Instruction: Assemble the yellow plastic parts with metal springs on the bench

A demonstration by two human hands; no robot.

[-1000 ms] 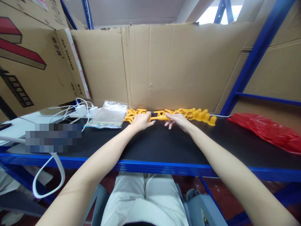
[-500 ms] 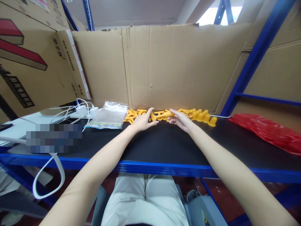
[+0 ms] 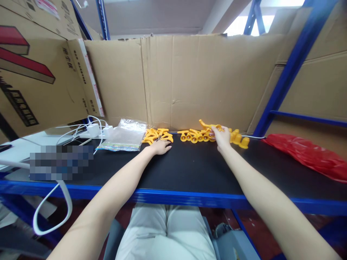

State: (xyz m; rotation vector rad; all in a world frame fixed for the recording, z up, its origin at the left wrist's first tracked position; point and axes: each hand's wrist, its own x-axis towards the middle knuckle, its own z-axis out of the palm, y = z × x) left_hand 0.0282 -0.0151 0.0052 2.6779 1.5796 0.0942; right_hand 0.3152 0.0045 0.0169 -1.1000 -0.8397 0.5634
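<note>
My right hand (image 3: 222, 138) grips a yellow scoop-like piece (image 3: 207, 125), its curved handle pointing up and left above a row of similar pieces. That row (image 3: 193, 138) lies along the back of the black tabletop, with round hollow ends facing me. Just right of my hand stand several yellow cup-shaped parts (image 3: 236, 137), mouths down. My left hand (image 3: 159, 146) rests palm down at the front of a heap of curved yellow pieces (image 3: 158, 134). Its fingers are stretched out, the tips touching or close to the heap, and I make out nothing held in them.
Left of the heap lies a clear plastic bag (image 3: 121, 137). White chargers (image 3: 93, 130) and cables crowd the left end. A red plastic bag (image 3: 303, 151) lies at the right. A cardboard wall (image 3: 203, 79) closes off the back; a blue rail (image 3: 187, 198) edges the front.
My right hand has moved right with the scoop-like piece, which now tilts up at its left end. My left hand has let go of its side and moved down-left to the heap.
</note>
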